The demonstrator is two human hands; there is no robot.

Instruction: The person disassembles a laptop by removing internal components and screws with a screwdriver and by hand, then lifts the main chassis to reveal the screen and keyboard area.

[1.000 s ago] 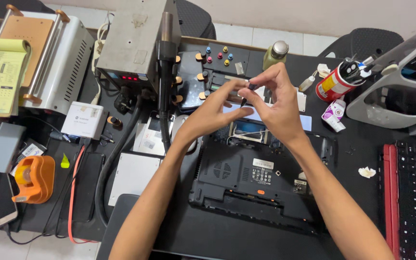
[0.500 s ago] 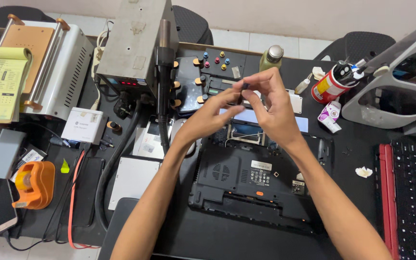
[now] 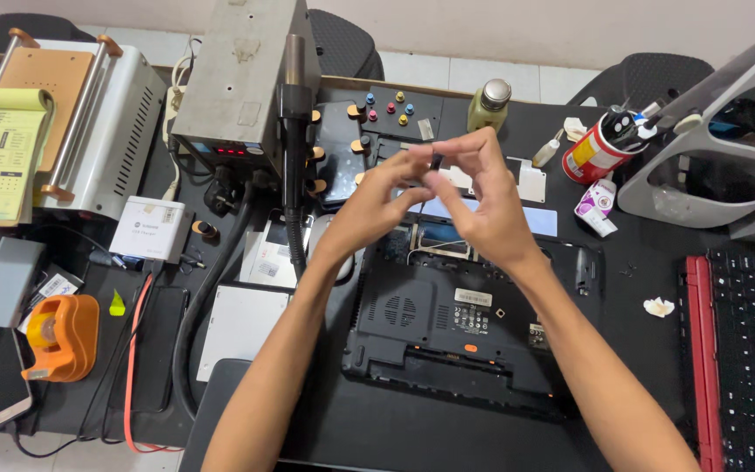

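I saw one black work table [image 3: 640, 288], and on it one upturned black laptop base [image 3: 447, 336] lying near me. One grey hot-air station [image 3: 242, 79] stood at the far left. My two hands met above the laptop: left hand [image 3: 377, 205] and right hand [image 3: 482, 205] both pinched one small dark part [image 3: 435, 163] at their fingertips.

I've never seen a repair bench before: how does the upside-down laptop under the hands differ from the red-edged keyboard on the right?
The black laptop base lies underside up, showing a vent and stickers; the red-edged keyboard lies keys up. The base sits fully in view below the hands; the keyboard is cut off by the frame's edge. Both rest flat on the dark bench.
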